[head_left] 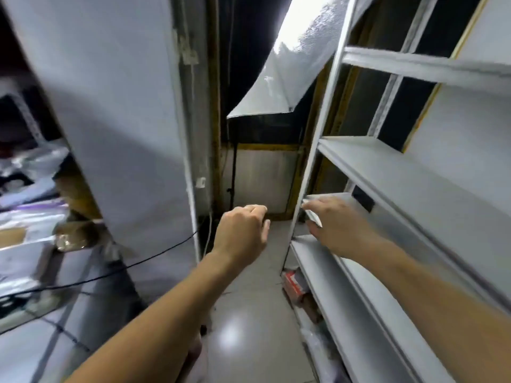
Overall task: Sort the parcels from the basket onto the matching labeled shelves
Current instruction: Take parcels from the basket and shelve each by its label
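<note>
A thin white parcel (312, 214), mostly hidden by fingers, is pinched in the right hand (336, 225) at the front edge of the white shelves (387, 172). Left hand (243, 233) hangs loosely curled, holding nothing. Blurred bags (30, 217) far left.

Small white parcel (312, 214) tilted at white shelves' (387, 167) front edge

The right hand (336, 225) pinches a small flat white parcel (312, 214) at the white metal shelving rack (392, 172). The left hand (243, 233), loosely curled and holding nothing, hangs just left of the rack's front post.
</note>
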